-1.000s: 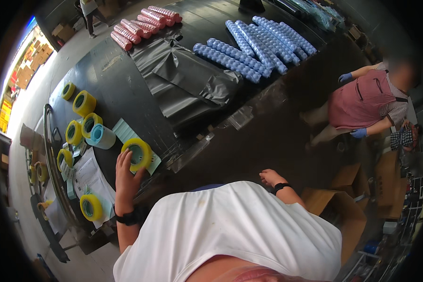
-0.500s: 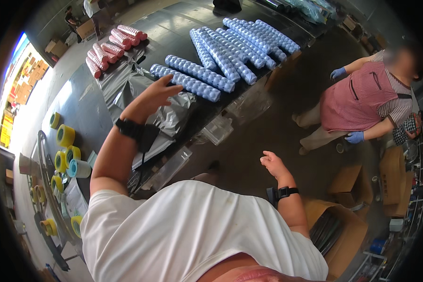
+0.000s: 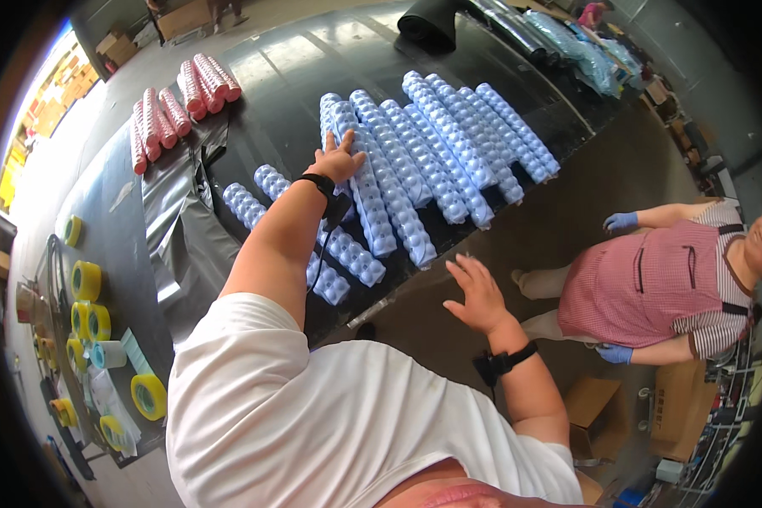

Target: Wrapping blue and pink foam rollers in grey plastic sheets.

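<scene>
Several long blue bumpy rolls (image 3: 455,152) lie side by side on a dark table (image 3: 296,63). My left hand (image 3: 339,159) reaches over them, fingers spread, resting on the upper part of one blue roll (image 3: 371,212). Under and beside my left forearm lie two more blue rolls (image 3: 354,254), partly hidden by the arm. My right hand (image 3: 480,296) hangs in the air off the table's near edge, fingers apart, with nothing in it. Each wrist wears a black strap with a small device.
Pink bumpy rolls (image 3: 201,85) lie at the far left, near grey plastic sheeting (image 3: 182,229). Yellow tape rolls (image 3: 86,279) stand on the left end. A black roll (image 3: 427,25) sits at the back. At right stands a person in a pink apron (image 3: 626,288), near cardboard boxes (image 3: 597,406).
My left hand has moved right, from above the separate pair of blue rolls onto the larger group. My right hand has opened its fingers. The view has shifted and turned.
</scene>
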Action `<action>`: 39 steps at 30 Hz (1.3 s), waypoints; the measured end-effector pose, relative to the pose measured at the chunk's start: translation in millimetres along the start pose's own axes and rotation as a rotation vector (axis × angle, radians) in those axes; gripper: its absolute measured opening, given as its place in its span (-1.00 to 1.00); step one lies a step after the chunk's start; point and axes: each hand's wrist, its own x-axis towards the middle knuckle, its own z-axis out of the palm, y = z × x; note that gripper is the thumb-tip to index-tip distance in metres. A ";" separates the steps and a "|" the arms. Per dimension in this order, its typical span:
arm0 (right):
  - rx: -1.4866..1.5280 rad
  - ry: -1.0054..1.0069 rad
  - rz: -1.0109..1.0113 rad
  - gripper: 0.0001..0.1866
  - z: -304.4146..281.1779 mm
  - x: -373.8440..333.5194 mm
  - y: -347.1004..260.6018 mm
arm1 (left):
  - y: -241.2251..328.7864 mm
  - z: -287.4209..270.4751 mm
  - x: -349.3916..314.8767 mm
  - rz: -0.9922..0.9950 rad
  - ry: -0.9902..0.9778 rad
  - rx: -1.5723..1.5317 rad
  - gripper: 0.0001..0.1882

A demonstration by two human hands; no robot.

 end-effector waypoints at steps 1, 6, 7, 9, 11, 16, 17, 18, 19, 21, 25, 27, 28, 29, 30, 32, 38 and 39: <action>-0.067 0.008 -0.087 -0.09 -1.5 19.4 6.9 | 3.9 -2.6 3.6 -0.061 0.010 -0.080 -0.23; -0.207 -0.206 -0.234 0.12 7.5 116.1 28.8 | 29.2 1.4 2.1 -0.295 0.109 -0.130 -0.25; -0.247 -0.325 -0.225 0.18 7.3 126.7 32.1 | 30.7 6.4 -5.4 -0.285 0.128 -0.146 -0.23; -0.270 -0.359 -0.252 0.21 6.5 134.6 40.0 | 36.4 11.6 -23.5 -0.301 0.107 -0.080 -0.19; -0.302 -0.373 -0.270 0.22 2.8 132.2 54.5 | 44.0 21.8 -47.8 -0.280 0.079 0.012 0.02; -0.264 -0.390 -0.280 0.15 -5.6 134.7 107.6 | 27.3 36.7 -81.1 -0.317 0.239 -0.162 0.35; -0.220 -0.350 -0.306 0.12 -0.7 136.0 115.0 | 12.6 41.4 -78.4 -0.368 0.240 -0.243 0.39; -0.177 -0.314 -0.321 0.11 1.4 134.9 120.9 | 15.3 42.9 -77.1 -0.413 0.231 -0.325 0.42; -0.181 -0.261 -0.338 0.08 5.2 133.7 124.1 | 20.8 45.2 -71.3 -0.417 0.230 -0.326 0.42; -0.174 -0.246 -0.326 0.07 8.7 138.6 126.5 | 31.6 45.3 -61.9 -0.540 0.251 -0.356 0.44; -0.156 -0.252 -0.294 0.04 8.1 148.3 135.2 | 40.9 50.5 -44.3 -0.537 0.248 -0.325 0.42; -0.146 -0.252 -0.272 0.03 10.7 151.8 139.5 | 39.7 55.1 -35.6 -0.506 0.247 -0.315 0.42; -0.157 -0.252 -0.242 0.04 13.7 150.9 140.0 | 37.8 57.2 -32.8 -0.473 0.240 -0.304 0.42; -0.155 -0.245 -0.222 0.04 17.0 149.7 139.0 | 33.0 60.7 -29.8 -0.433 0.232 -0.299 0.43; -0.158 -0.237 -0.200 0.04 20.5 149.1 139.2 | 33.2 61.7 -26.7 -0.426 0.233 -0.305 0.43; -0.177 -0.208 -0.178 0.03 32.1 148.0 138.9 | 38.1 60.4 -22.7 -0.372 0.206 -0.301 0.45; -0.185 -0.160 -0.120 -0.01 43.3 152.1 113.6 | 26.0 55.1 -21.9 -0.326 0.170 -0.300 0.44; -0.228 -0.155 -0.098 -0.01 47.8 155.2 115.5 | 22.9 57.1 -15.2 -0.305 0.176 -0.298 0.42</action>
